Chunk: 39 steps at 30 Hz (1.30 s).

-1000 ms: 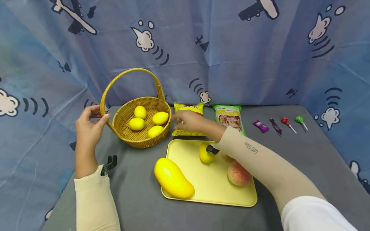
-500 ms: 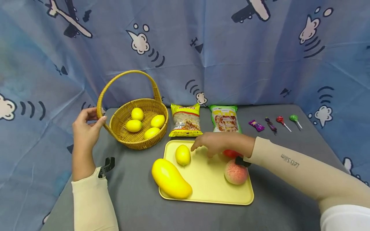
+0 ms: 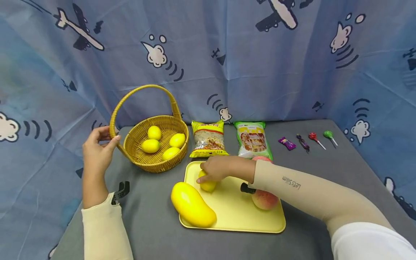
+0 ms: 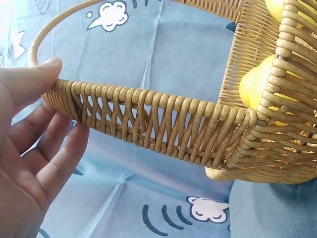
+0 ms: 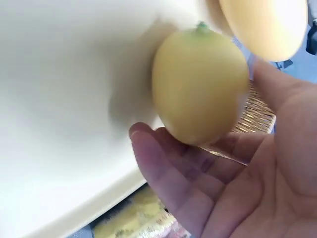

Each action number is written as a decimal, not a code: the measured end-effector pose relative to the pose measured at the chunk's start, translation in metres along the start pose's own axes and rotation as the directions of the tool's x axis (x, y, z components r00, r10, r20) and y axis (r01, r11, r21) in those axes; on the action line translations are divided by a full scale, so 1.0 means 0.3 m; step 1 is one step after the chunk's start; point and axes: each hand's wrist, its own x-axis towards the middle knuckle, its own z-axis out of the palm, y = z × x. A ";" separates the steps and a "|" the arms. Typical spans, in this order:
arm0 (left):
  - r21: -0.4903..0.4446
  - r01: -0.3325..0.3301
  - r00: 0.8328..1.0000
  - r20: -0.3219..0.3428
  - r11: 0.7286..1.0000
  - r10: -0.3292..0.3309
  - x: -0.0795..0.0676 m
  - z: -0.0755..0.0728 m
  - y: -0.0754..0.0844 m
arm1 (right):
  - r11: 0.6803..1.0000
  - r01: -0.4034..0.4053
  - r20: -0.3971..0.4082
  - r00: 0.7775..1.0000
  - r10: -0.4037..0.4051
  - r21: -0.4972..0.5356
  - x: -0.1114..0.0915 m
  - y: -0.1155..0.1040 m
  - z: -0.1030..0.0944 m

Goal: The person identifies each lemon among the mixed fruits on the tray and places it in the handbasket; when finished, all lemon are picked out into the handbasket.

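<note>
My left hand (image 3: 99, 150) pinches the side of the tall handle (image 4: 148, 119) of a golden woven basket (image 3: 152, 167), thumb on one side and fingers on the other. Several yellow lemons (image 3: 150, 146) lie inside the basket. Over the yellow tray (image 3: 243, 218), my right hand (image 3: 218, 168) has its thumb and fingers around another lemon (image 5: 198, 87), whose green-tipped end shows in the right wrist view. A large yellow mango (image 3: 193, 206) lies across the tray's left front corner. A peach (image 3: 264, 200) sits at the tray's right, partly behind the forearm.
Behind the tray lie a yellow food packet (image 3: 209, 141) and a green-edged one (image 3: 253, 141). To the right are a purple candy (image 3: 287, 143), a dark wrapped candy (image 3: 303, 143), a red lollipop (image 3: 313, 136) and a green lollipop (image 3: 329, 134). A reddish fruit (image 3: 262, 158) is mostly hidden by the right arm.
My right hand has drawn back from beside the basket to the tray, then moved left onto the lemon and taken hold of it. My left hand keeps its grip on the handle.
</note>
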 end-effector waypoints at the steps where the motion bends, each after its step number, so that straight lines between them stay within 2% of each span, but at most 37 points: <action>1: 0.000 0.007 1.000 0.003 1.000 -0.007 -0.003 0.002 0.000 | 1.000 -0.016 0.016 1.000 0.016 -0.004 0.008 -0.004 0.004; 5: -0.005 0.010 1.000 0.004 1.000 -0.010 -0.007 0.005 -0.001 | 1.000 -0.020 0.046 0.999 0.019 0.004 0.026 -0.002 -0.005; 9: -0.013 -0.003 1.000 -0.011 1.000 0.003 0.002 0.002 0.000 | 0.999 0.020 -0.002 1.000 -0.020 0.031 0.033 0.020 -0.047; 12: -0.010 -0.005 1.000 -0.009 1.000 0.005 0.008 0.001 0.004 | 0.995 0.025 -0.007 1.000 -0.024 0.097 0.031 0.034 -0.066; 16: 0.002 0.007 1.000 0.005 1.000 -0.007 0.005 0.005 -0.002 | 0.983 0.005 0.095 0.995 -0.023 0.185 0.021 0.033 -0.048; 18: 0.002 0.007 1.000 0.007 1.000 -0.007 0.002 0.005 -0.007 | 0.984 0.019 0.133 0.990 -0.043 0.177 0.018 0.026 -0.032; 20: 0.000 0.003 1.000 0.005 1.000 -0.003 0.001 0.003 -0.011 | 0.988 0.052 0.138 0.988 -0.072 0.143 0.015 0.020 -0.028; 23: -0.002 -0.003 1.000 0.007 1.000 0.003 0.002 0.001 -0.011 | 0.992 0.097 0.095 0.990 -0.104 0.076 0.021 0.017 -0.048; 25: 0.003 -0.002 1.000 0.007 1.000 0.002 0.005 -0.002 -0.009 | 0.992 0.117 0.039 0.992 -0.119 0.043 0.035 0.020 -0.076; 30: 0.015 0.011 1.000 0.011 1.000 -0.011 0.004 -0.008 -0.006 | 0.989 0.133 -0.114 0.986 -0.126 0.060 0.092 0.028 -0.158; 35: 0.005 0.004 1.000 0.012 1.000 -0.005 -0.009 -0.007 -0.005 | 0.985 0.123 -0.178 0.979 -0.100 0.123 0.161 0.020 -0.198; 37: 0.005 0.004 1.000 0.010 1.000 -0.004 -0.009 -0.003 -0.005 | 0.968 0.137 -0.195 0.976 -0.095 0.212 0.187 0.017 -0.203; 39: 0.006 -0.003 1.000 0.006 1.000 0.003 -0.008 0.002 -0.004 | 0.935 0.163 -0.220 0.971 -0.095 0.315 0.211 0.017 -0.207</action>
